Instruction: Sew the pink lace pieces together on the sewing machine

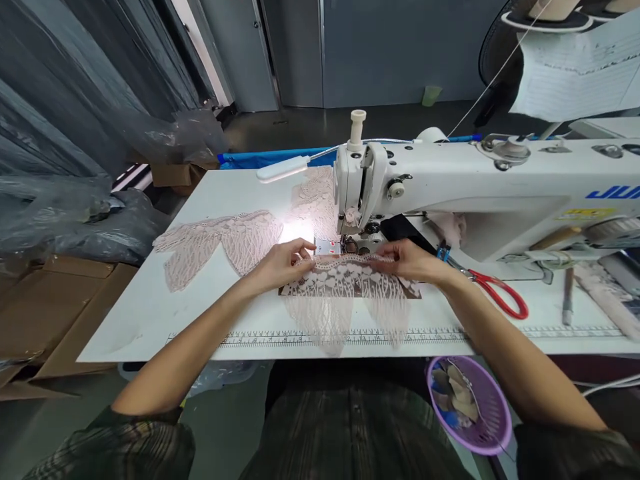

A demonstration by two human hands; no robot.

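Note:
A strip of pale pink lace with long fringe (325, 303) lies in front of the sewing machine (420, 177), its upper edge close to the needle area. My left hand (284, 263) pinches the lace's left part between thumb and fingers. At the right end of that edge, my right hand (407, 259) is closed on the lace too, its fingertips partly hidden. The fringe hangs toward the table's front edge. More lace pieces (225, 243) are spread on the table to the left, and another lies behind the needle area.
Red-handled scissors (500, 293) lie right of my right hand. A printed ruler (270, 339) runs along the front of the white table (135, 313). Below it is a purple basket (493, 417) with scraps. Cardboard boxes (65, 307) and plastic wrapping stand at the left.

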